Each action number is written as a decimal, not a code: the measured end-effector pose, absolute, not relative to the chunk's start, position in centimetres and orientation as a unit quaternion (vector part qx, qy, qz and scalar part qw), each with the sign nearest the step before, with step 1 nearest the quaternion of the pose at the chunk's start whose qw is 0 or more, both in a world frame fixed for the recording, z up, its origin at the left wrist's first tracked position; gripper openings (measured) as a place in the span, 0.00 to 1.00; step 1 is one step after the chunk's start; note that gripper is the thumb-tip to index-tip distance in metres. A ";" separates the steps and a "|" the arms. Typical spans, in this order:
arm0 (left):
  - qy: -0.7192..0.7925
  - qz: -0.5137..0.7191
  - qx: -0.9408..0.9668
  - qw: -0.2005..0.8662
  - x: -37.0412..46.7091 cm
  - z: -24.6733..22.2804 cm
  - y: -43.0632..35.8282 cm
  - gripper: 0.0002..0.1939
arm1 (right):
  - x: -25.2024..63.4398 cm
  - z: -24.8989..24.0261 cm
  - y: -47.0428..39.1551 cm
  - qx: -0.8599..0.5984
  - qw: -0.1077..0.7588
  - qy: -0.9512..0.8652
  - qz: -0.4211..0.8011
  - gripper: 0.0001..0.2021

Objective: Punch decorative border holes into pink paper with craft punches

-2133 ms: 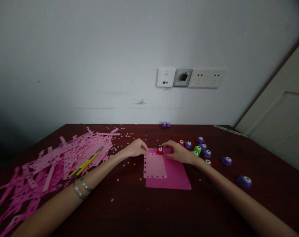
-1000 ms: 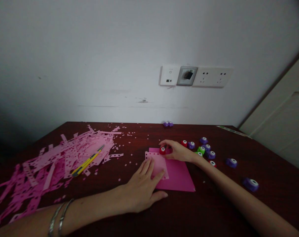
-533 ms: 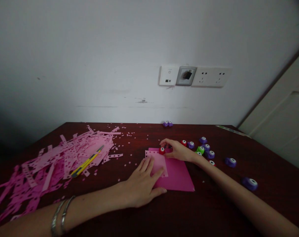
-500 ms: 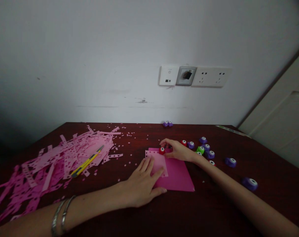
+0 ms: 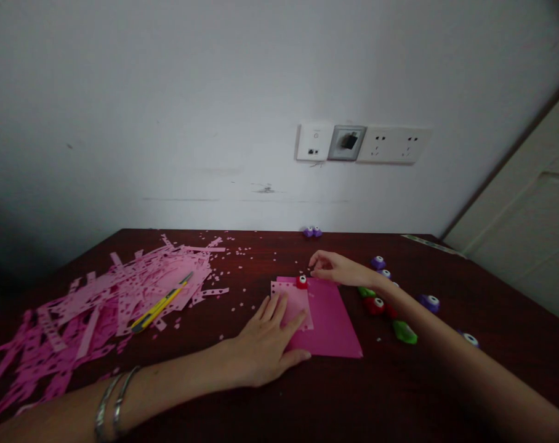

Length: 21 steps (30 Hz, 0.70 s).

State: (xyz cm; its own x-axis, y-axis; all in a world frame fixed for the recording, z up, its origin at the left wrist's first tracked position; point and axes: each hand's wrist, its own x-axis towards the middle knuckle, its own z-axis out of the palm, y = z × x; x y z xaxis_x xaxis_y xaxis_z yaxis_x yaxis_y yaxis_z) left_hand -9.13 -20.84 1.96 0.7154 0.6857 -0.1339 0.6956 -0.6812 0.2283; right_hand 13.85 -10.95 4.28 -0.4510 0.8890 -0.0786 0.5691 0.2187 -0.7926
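Observation:
My left hand (image 5: 265,344) lies flat with fingers spread. It presses on a small light pink paper (image 5: 298,303) with punched holes along its upper edge. Beneath that is a larger dark pink sheet (image 5: 332,329). At the light paper's upper right corner sits a small red craft punch (image 5: 301,281) with a white ring on top. My right hand (image 5: 337,269) hovers just right of and behind this punch, apart from it. Its fingers are bent, with a gap to the thumb, and nothing shows in them.
Purple punches (image 5: 378,263), a red punch (image 5: 374,306) and a green punch (image 5: 405,332) are scattered around my right forearm. Two purple punches (image 5: 313,232) stand by the wall. Leftward, a yellow utility knife (image 5: 162,304) rests on a heap of pink paper strips (image 5: 122,295).
My right hand has moved right and slightly back from the red punch, which stays on the paper. Some red and green punches near my right forearm have shifted nearer. My left hand holds still.

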 end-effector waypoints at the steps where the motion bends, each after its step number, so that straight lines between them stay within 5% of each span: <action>1: 0.374 -0.010 0.918 0.128 -9.1 2.1 -20.9 0.36 | 13.7 4.4 -11.0 -0.499 0.194 -0.736 0.414 0.09; 9: 0.427 0.167 0.877 0.142 -8.7 5.0 -15.5 0.15 | 13.3 4.7 -10.4 -0.505 0.108 -0.626 0.584 0.17; 16: 0.470 0.043 0.752 0.460 -7.5 5.2 -7.7 0.17 | 12.9 4.8 -10.5 -0.491 0.087 -0.600 0.625 0.15; 21: 0.425 -0.020 0.709 0.563 -6.7 4.9 -6.2 0.14 | 12.8 4.3 -10.5 -0.491 0.074 -0.589 0.638 0.13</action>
State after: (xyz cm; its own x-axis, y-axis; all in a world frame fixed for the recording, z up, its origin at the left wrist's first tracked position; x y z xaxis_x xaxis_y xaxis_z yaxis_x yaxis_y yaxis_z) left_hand -6.71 -6.24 4.88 0.6386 0.5796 -0.5062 0.6248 -0.0065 0.7808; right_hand 12.83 -10.45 4.29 -0.5063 0.6726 -0.5397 0.4843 -0.2961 -0.8233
